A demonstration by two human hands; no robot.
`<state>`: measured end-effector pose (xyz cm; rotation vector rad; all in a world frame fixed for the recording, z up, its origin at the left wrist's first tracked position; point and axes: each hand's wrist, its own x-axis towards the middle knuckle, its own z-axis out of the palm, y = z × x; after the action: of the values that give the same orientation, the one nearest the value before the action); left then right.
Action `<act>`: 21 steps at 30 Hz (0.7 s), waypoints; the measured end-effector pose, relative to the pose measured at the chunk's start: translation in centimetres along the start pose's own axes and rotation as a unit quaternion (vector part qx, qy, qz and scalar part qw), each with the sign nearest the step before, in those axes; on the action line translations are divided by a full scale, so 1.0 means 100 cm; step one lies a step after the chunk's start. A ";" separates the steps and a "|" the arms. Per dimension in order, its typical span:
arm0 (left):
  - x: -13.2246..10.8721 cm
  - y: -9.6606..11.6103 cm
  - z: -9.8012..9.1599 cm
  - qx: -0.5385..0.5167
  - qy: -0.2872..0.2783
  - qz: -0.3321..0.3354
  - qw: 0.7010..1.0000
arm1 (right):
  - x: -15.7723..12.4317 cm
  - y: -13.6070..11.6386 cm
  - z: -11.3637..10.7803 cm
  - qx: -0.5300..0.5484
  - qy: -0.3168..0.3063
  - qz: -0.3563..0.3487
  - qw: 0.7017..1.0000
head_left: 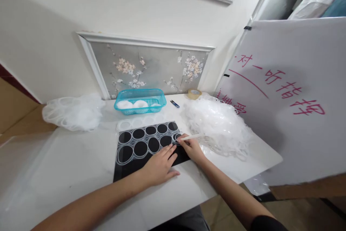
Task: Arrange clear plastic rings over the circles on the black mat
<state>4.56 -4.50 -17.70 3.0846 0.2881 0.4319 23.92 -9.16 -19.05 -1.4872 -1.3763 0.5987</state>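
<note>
My left hand [159,165] lies flat with its fingers stretched over a black mat [124,172], pressing near the lower edge of a translucent white sheet [146,138] that carries two rows of round outlines. Close to its right, my right hand [191,148] pinches a slim white pen-like tool [192,136]. The tool lies nearly level, one end pointing right and the other at the rightmost ring of the lower row. Its tip is too small to make out. Another pale strip with rings [124,124] sits just behind the mat.
Behind the mat stands a blue plastic basket [116,108] holding several white rolls. Small blue snips [174,103] and a roll of tape [194,94] lie to its right. Heaps of clear stringy plastic rest at right [216,121] and left [72,112]. A board with red writing [292,108] borders the table.
</note>
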 end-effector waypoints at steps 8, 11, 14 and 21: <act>0.011 -0.011 0.019 0.003 -0.015 -0.023 1.000 | 0.002 0.000 -0.008 0.051 0.026 0.025 0.998; 0.008 -0.011 0.018 -0.006 -0.013 -0.026 1.000 | 0.002 0.000 -0.008 0.034 0.008 0.030 0.999; 0.007 -0.010 0.018 -0.021 -0.011 -0.032 0.999 | 0.002 0.000 -0.008 0.017 -0.002 0.027 0.999; 0.009 -0.010 0.021 -0.030 -0.007 -0.029 0.999 | 0.001 -0.001 -0.008 0.002 -0.003 0.028 1.000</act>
<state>5.76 -3.33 -19.52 3.0106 0.3549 0.4080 24.58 -9.36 -18.61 -1.5263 -1.3408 0.6400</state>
